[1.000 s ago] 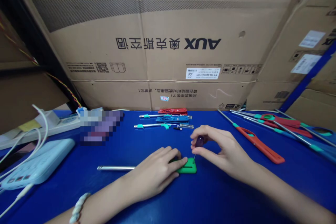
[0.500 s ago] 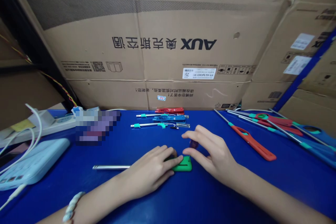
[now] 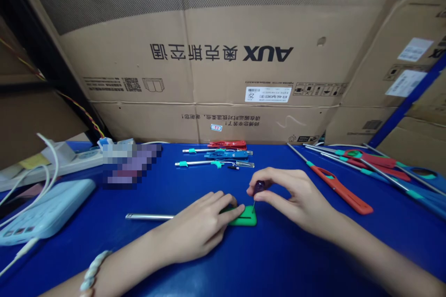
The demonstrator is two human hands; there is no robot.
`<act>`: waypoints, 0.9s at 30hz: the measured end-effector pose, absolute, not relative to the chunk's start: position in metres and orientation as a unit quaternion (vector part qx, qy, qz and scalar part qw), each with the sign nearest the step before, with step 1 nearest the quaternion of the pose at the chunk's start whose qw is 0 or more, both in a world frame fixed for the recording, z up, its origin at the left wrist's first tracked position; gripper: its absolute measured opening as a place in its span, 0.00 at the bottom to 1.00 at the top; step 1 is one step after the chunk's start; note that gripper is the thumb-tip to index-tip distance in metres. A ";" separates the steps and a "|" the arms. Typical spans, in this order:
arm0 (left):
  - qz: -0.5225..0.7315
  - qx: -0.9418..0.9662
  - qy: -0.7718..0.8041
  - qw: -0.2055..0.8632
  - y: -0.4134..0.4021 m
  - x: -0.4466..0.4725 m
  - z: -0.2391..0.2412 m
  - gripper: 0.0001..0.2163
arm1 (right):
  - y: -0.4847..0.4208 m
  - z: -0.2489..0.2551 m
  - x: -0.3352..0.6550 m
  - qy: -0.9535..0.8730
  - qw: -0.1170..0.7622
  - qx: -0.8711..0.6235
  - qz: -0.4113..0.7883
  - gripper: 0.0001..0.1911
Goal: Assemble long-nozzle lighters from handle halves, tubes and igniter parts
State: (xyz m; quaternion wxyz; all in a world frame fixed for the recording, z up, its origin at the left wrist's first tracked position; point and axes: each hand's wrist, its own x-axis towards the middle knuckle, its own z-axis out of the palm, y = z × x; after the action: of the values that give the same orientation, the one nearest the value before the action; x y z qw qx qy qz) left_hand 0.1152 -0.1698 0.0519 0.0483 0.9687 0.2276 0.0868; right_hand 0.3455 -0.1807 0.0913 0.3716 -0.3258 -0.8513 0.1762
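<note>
A green long-necked lighter lies flat on the blue tabletop, its metal tube pointing left. My left hand presses over the lighter's middle, fingers curled on it; that part of the body is hidden. In my right hand is a small screwdriver with a dark handle, pinched between thumb and fingers. The screwdriver stands nearly upright, its thin shaft meeting the right end of the green handle. Whether a screw sits under the tip cannot be made out.
Behind the hands lie red and blue lighter shells with metal tubes and clear tanks. Several whole lighters, among them an orange one, rest at right. A light-blue power bank with cables sits left. Cardboard walls the back.
The right fingers have shifted around the screwdriver handle, which now shows more plainly with its shaft on the green handle. My left hand stays on the lighter. The view has shifted slightly.
</note>
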 end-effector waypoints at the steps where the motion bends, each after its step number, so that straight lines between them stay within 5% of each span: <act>1: 0.083 0.969 0.229 0.050 -0.170 0.115 0.052 0.23 | -0.180 0.091 0.345 -0.849 0.378 -0.330 0.164 0.04; 12: 0.080 0.968 0.232 0.051 -0.168 0.113 0.050 0.24 | -0.179 0.079 0.337 -0.826 0.424 -0.348 0.127 0.13; 22: 0.136 0.964 0.223 0.052 -0.158 0.111 0.046 0.21 | -0.165 0.082 0.344 -0.729 0.508 -0.417 0.191 0.06; 27: 0.278 0.904 0.323 0.000 -0.147 0.100 0.057 0.16 | -0.175 0.071 0.333 -0.849 0.310 -0.420 0.081 0.07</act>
State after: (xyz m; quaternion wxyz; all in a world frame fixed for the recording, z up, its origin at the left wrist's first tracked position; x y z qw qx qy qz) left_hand 0.0998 -0.1473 0.0565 -0.0003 0.9044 0.3235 0.2783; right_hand 0.3330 -0.1748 0.0711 0.3102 -0.4197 -0.8492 0.0806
